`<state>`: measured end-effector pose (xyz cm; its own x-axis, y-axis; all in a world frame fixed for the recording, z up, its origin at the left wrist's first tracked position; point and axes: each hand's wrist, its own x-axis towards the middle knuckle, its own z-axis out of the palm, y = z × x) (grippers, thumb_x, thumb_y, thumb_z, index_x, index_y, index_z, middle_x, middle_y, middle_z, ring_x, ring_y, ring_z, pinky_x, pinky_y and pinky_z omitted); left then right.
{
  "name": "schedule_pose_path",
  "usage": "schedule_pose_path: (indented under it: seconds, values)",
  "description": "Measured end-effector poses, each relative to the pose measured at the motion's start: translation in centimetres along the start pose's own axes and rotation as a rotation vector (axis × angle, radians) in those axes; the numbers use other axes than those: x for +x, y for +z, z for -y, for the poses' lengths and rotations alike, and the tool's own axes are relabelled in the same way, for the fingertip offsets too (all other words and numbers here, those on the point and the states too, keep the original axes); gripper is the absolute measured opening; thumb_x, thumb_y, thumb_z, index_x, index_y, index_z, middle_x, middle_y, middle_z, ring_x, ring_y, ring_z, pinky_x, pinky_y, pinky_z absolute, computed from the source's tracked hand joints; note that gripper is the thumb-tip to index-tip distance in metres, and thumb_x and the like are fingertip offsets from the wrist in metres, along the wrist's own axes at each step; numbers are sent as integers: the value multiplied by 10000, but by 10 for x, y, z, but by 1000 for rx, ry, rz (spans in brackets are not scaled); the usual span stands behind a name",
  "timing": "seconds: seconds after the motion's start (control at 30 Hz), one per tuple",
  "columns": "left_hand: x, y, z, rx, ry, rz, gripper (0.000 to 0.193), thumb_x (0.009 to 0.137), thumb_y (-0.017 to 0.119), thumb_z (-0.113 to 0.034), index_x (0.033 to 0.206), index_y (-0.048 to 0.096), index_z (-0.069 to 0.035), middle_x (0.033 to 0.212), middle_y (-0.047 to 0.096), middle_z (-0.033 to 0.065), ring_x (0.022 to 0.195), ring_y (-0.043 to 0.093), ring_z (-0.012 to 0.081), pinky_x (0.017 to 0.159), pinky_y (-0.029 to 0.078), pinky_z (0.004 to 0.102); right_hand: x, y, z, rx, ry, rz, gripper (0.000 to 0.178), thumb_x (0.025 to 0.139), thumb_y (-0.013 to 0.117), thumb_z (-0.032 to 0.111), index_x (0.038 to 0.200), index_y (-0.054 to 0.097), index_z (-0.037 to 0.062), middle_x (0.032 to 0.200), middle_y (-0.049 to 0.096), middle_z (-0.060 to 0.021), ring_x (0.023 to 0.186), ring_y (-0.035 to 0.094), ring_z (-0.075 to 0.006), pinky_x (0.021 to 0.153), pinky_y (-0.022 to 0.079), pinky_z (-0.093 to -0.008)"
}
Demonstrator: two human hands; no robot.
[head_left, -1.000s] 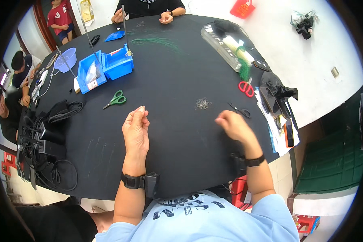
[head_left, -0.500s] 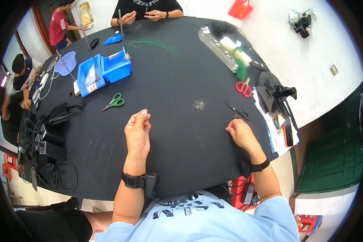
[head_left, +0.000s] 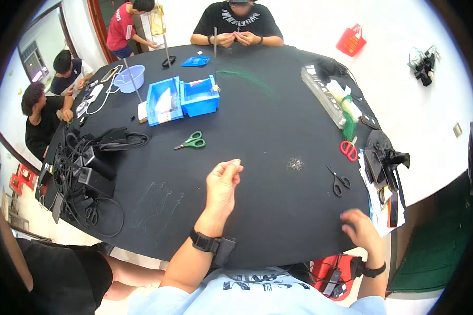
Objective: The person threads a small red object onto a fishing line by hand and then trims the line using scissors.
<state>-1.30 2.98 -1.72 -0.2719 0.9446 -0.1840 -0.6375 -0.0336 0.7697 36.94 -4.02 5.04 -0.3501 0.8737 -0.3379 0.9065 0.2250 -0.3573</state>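
Black counter (head_left: 278,157) is carrying the work: the left hand (head_left: 223,184) is pinching something too fine to make out above it, the right hand (head_left: 360,228) is pressing flat near the edge, holding nothing visible, black scissors (head_left: 339,181) lying nearby, so a steady pinch seems wise.

Two hands over a black table (head_left: 278,136)

The left hand (head_left: 222,184) is held raised, fingertips pinched (contents too small to tell); the right hand (head_left: 360,231) is laid near black scissors (head_left: 339,181).
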Motion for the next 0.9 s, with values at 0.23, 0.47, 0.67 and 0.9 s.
schedule_pose_path:
  seconds: [0.23,0.47,0.67,0.9]
  values:
    - [1,-6,5,37,4,2,78,880,704,-119,922,668,-63,828,656,10,718,566,51,669,456,193,73,36,4,-137,-331,-282,836,814,732,332,1403,334,-107,1489,293,-298,1394,300,-414,1141,303,-417]
    - [-3,-4,0,23,-10,9,100,878,709,-123,939,663,-59,839,660,13,721,566,53,678,458,195,-10,36,9,-322,-181,-88,764,851,673,416,1328,429,-129,1410,398,-329,1313,419,-430,1081,383,-410]
    - [-5,2,4,14,-30,70,106,876,712,-128,938,663,-57,841,662,17,705,562,51,677,460,195,-25,18,16,-118,-132,-118,587,816,728,298,1246,553,-61,1301,549,-249,1200,538,-395,1015,444,-411]
    - [-6,3,8,50,-12,60,110,873,717,-135,934,665,-59,837,658,14,691,550,50,667,452,193,50,38,12,-284,-351,-415,636,847,692,350,1301,510,-58,1393,454,-266,1265,475,-394,1046,411,-417]
